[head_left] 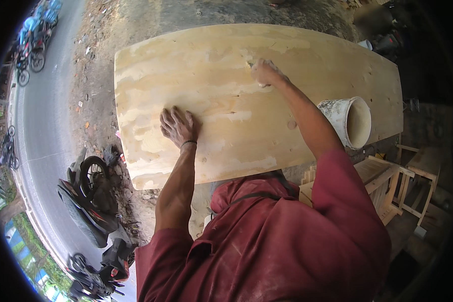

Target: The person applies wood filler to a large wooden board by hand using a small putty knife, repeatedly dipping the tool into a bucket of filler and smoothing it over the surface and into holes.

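Left hand [177, 126]: spread wide on plywood board [221, 136]
Right hand [267, 73]: curled around small tool [249, 64], far
Bucket [334, 115]: right

The supporting surface is a broad, light-coloured wooden board [287, 65], its face marked by irregular pale patches [261, 165] (most evident toward the left end and along the near edge), small dark knots [235, 95] and one round brownish spot [291, 124]. A white bucket [333, 111], its outer wall stained, stands on the board toward the right, close to the near edge. The left hand [177, 127] rests palm down on the board's left half, fingers spread.
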`<state>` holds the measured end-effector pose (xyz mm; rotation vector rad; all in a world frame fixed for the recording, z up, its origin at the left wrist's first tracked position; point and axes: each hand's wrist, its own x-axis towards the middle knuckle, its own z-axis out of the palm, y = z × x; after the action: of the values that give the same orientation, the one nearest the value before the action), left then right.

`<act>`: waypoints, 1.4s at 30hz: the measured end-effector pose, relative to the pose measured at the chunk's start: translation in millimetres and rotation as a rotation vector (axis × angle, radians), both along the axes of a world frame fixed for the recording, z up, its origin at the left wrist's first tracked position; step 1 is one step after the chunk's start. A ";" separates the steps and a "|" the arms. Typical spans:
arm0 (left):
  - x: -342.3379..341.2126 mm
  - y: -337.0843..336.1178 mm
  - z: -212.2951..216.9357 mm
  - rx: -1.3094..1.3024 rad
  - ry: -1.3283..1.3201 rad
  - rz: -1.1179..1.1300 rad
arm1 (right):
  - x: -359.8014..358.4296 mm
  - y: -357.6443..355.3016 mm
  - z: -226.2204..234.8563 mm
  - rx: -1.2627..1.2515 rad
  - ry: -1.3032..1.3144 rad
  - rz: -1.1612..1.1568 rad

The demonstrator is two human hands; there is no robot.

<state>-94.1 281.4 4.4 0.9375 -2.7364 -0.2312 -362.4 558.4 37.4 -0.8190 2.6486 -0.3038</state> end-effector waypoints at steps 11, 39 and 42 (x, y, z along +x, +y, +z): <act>4.0 -2.9 6.9 0.014 -0.006 0.026 | 19.3 -8.0 38.1 0.149 -0.032 -0.064; 1.6 0.1 6.3 -0.035 -0.029 0.054 | 12.2 134.1 33.9 -0.172 -0.084 -0.515; -2.5 0.7 7.9 -0.031 -0.025 0.043 | 10.3 150.9 -0.1 -0.110 0.180 -0.411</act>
<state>-96.6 282.1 12.3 0.9966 -2.7311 -0.1702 -352.1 709.3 37.4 -0.3362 2.9816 -0.5031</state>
